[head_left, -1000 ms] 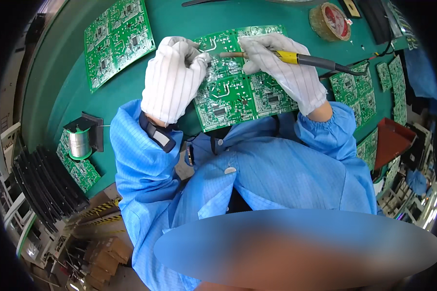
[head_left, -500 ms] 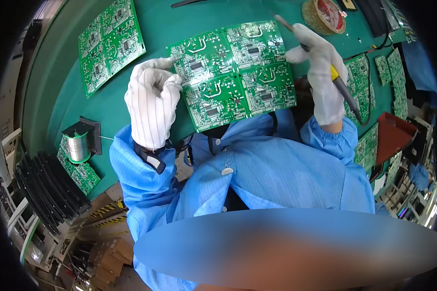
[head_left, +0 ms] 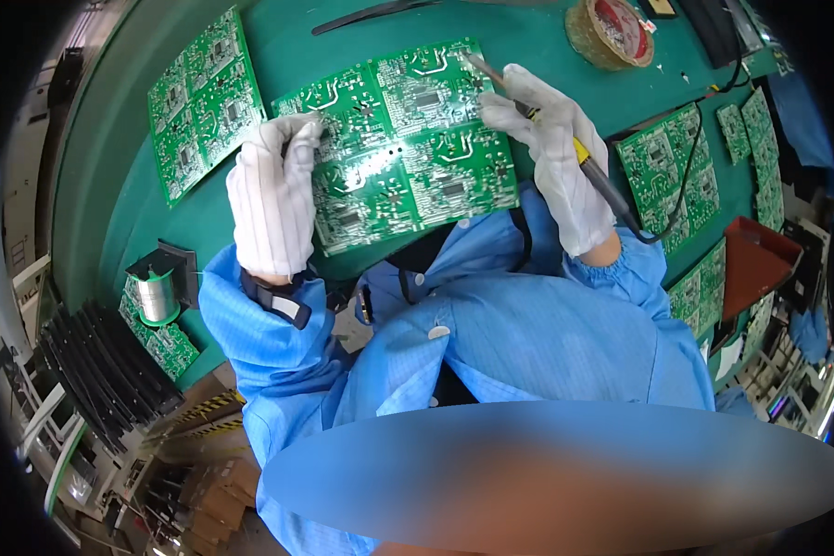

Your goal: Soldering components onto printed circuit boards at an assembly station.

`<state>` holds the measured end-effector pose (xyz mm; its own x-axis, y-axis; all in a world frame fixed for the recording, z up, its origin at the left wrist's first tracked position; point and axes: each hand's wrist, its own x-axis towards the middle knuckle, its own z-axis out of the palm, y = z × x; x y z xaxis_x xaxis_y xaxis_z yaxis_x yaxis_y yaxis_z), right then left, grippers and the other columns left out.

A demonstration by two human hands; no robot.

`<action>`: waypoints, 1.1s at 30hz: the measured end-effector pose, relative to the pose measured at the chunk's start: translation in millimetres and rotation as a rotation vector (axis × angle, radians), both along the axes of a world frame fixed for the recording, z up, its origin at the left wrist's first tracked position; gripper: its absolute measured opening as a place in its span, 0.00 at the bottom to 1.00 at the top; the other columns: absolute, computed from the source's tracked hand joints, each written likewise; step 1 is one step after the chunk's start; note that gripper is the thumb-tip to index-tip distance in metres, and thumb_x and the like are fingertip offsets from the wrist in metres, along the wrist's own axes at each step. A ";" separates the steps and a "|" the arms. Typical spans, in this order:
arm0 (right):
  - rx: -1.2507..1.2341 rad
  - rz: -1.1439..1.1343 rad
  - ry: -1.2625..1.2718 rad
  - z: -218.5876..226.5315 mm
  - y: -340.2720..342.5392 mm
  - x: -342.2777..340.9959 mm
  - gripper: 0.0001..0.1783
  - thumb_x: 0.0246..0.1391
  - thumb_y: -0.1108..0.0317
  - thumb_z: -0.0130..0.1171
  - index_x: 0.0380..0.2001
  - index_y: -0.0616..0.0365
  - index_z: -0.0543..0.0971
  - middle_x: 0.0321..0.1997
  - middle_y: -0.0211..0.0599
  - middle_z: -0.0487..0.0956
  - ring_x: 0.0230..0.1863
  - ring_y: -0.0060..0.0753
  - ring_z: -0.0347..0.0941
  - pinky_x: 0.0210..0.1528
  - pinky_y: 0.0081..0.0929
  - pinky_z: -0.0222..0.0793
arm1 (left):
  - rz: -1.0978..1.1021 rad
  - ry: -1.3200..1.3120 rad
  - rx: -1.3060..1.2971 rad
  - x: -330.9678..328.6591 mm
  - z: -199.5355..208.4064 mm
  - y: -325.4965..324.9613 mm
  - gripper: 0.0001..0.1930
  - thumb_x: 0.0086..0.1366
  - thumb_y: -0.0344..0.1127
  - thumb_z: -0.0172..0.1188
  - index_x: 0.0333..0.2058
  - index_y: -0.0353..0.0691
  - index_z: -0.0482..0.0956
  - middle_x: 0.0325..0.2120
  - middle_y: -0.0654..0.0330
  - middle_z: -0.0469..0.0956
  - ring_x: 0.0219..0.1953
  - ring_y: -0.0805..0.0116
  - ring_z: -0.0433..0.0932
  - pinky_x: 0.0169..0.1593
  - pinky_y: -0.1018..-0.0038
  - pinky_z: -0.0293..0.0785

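Observation:
My left hand (head_left: 273, 199), in a white striped glove, grips the left edge of a green circuit board (head_left: 398, 148). The board is a panel of several joined sections, tilted in front of my chest. In my gloved right hand (head_left: 561, 153) is a soldering iron (head_left: 591, 170) with a yellow band and a dark cord. Its tip points at the upper right part of the board; whether it touches there I cannot tell. My right fingers are close to the board's right edge.
Another circuit board panel (head_left: 206, 107) lies at the left, and more boards (head_left: 672, 171) are on the right. A solder wire spool (head_left: 157, 298) stands on the left beside black slotted racks (head_left: 102, 371). A round tub (head_left: 608, 32) and a red-brown tray (head_left: 755, 264) are on the green mat.
The board has shifted left, with my left hand still at its edge. My right hand has moved left and slightly down, bringing the iron's tip over the board's upper right corner.

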<state>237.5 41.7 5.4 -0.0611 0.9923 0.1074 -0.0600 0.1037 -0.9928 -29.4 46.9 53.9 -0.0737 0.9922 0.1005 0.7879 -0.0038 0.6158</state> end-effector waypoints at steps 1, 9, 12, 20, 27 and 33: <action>0.079 0.007 -0.070 3.0 4.0 -0.9 0.38 0.71 0.39 0.47 0.63 0.66 0.74 0.49 0.43 0.84 0.53 0.30 0.79 0.60 0.31 0.71 | -0.012 -0.029 0.003 -3.0 2.6 0.4 0.06 0.70 0.31 0.61 0.42 0.36 0.82 0.38 0.50 0.84 0.39 0.55 0.83 0.45 0.63 0.77; 0.202 0.170 -0.244 30.3 36.3 -5.0 0.12 0.63 0.67 0.62 0.48 0.57 0.83 0.48 0.37 0.86 0.43 0.32 0.83 0.45 0.26 0.76 | -0.281 0.133 0.151 4.6 4.0 25.7 0.07 0.68 0.34 0.62 0.40 0.39 0.84 0.44 0.50 0.83 0.46 0.50 0.82 0.47 0.63 0.78; 0.326 0.126 -0.373 37.5 45.0 -11.7 0.11 0.63 0.67 0.61 0.46 0.57 0.84 0.44 0.35 0.86 0.42 0.32 0.83 0.44 0.26 0.77 | -0.140 0.024 -0.043 10.0 -0.4 32.4 0.07 0.69 0.34 0.61 0.41 0.39 0.83 0.43 0.51 0.83 0.44 0.50 0.82 0.45 0.62 0.77; 0.261 0.176 -0.474 45.2 26.9 26.0 0.09 0.61 0.68 0.62 0.44 0.57 0.84 0.34 0.33 0.85 0.31 0.31 0.79 0.34 0.27 0.74 | -0.379 0.028 0.119 18.2 -0.6 24.8 0.03 0.65 0.29 0.63 0.36 0.38 0.81 0.38 0.53 0.82 0.40 0.50 0.81 0.45 0.60 0.77; 0.199 0.054 -0.361 30.2 21.9 41.2 0.12 0.65 0.68 0.59 0.48 0.60 0.82 0.41 0.35 0.87 0.32 0.22 0.77 0.37 0.22 0.74 | -0.423 -0.020 0.052 36.7 -5.3 22.7 0.03 0.65 0.27 0.61 0.37 0.38 0.79 0.39 0.54 0.81 0.43 0.50 0.79 0.48 0.60 0.75; 0.083 0.046 -0.296 28.2 26.1 42.8 0.12 0.68 0.69 0.56 0.50 0.62 0.81 0.41 0.33 0.85 0.32 0.16 0.74 0.37 0.18 0.72 | -0.376 0.009 -0.003 42.2 -8.3 26.9 0.03 0.67 0.28 0.61 0.37 0.37 0.78 0.39 0.54 0.81 0.43 0.51 0.80 0.47 0.60 0.75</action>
